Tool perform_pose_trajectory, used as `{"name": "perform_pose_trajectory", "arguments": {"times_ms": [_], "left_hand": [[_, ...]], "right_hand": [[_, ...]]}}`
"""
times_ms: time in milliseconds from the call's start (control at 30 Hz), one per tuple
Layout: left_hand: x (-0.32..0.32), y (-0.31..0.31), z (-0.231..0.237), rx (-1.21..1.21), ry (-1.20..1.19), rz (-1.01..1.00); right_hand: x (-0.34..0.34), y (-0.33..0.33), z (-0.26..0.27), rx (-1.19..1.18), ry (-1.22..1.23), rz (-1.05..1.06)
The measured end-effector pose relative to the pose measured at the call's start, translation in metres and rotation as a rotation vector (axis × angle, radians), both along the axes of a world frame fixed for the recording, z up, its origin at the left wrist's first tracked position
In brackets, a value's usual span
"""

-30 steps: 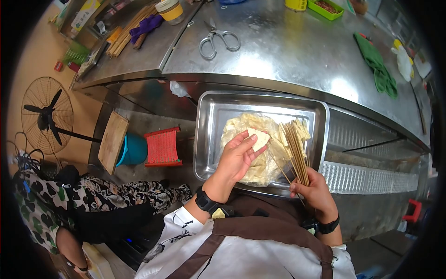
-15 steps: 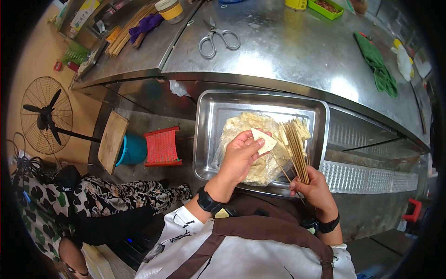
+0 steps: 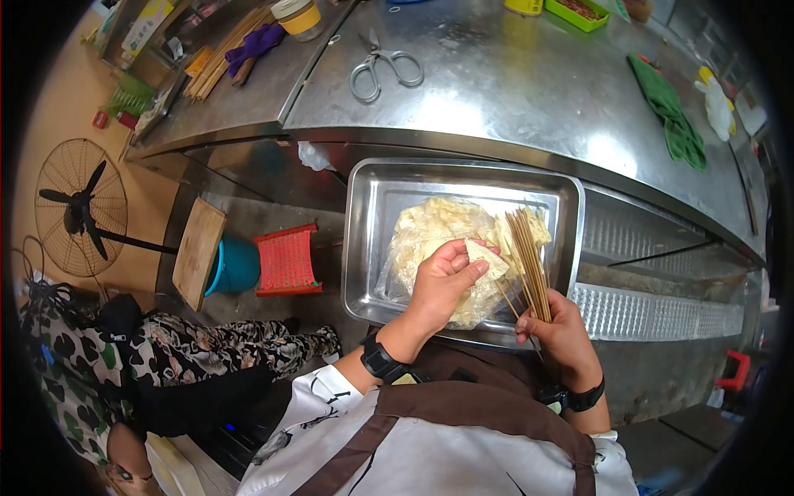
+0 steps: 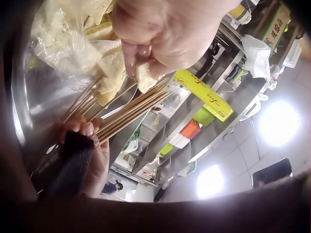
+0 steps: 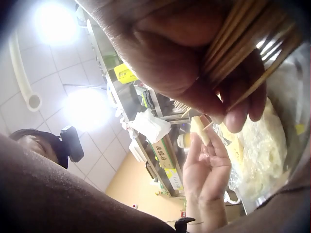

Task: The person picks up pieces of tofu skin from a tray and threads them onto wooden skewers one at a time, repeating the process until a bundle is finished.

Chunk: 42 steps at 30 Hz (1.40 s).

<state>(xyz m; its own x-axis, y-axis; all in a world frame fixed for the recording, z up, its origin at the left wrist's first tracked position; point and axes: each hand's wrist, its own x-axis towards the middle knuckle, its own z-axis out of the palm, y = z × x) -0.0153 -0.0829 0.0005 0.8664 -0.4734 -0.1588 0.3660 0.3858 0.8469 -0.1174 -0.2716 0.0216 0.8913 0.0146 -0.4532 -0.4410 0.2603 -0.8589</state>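
My left hand (image 3: 445, 285) pinches a triangular folded piece of pale yellow tofu skin (image 3: 486, 259) between thumb and fingers. My right hand (image 3: 564, 332) grips a bundle of bamboo skewers (image 3: 526, 258) pointing away from me. One skewer (image 3: 509, 299) stands apart from the bundle, slanting toward the piece; in the right wrist view a thin stick tip shows right at the tofu skin (image 5: 198, 129). Below both hands, a heap of similar pieces in a clear plastic bag (image 3: 426, 225) lies in a steel tray (image 3: 355, 240). More pieces (image 3: 538, 228) lie beside the skewers' far ends.
Beyond the tray is a steel counter (image 3: 513, 91) with scissors (image 3: 376, 70), a green cloth (image 3: 668, 112) and a purple cloth (image 3: 255, 46) on sticks. To the left stand a red stool (image 3: 287, 260), a teal bucket (image 3: 238, 266) and a fan (image 3: 80, 207). Another person (image 3: 207, 355) is at lower left.
My left hand has moved right with the tofu skin, closer to the separate skewer and the bundle. The right hand stays nearly in place, still holding the skewers.
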Motion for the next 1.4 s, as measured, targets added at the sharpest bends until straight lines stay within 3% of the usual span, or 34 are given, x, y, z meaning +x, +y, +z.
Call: {"name": "perform_pose_trajectory", "arguments": {"times_ms": [433, 600, 900, 1400], "left_hand": [[-0.002, -0.003, 0.002, 0.008, 0.014, 0.005], [-0.004, -0.006, -0.003, 0.011, -0.116, 0.015], [-0.005, -0.003, 0.005, 0.035, -0.008, -0.064], [-0.02, -0.01, -0.01, 0.083, -0.033, -0.121]], "right_hand": [[0.0, 0.0, -0.004, 0.027, -0.004, -0.019], [0.0, 0.001, -0.004, 0.019, 0.002, -0.023], [0.0, 0.001, -0.004, 0.03, 0.008, -0.025], [-0.003, -0.002, -0.005, 0.025, -0.012, -0.021]]}}
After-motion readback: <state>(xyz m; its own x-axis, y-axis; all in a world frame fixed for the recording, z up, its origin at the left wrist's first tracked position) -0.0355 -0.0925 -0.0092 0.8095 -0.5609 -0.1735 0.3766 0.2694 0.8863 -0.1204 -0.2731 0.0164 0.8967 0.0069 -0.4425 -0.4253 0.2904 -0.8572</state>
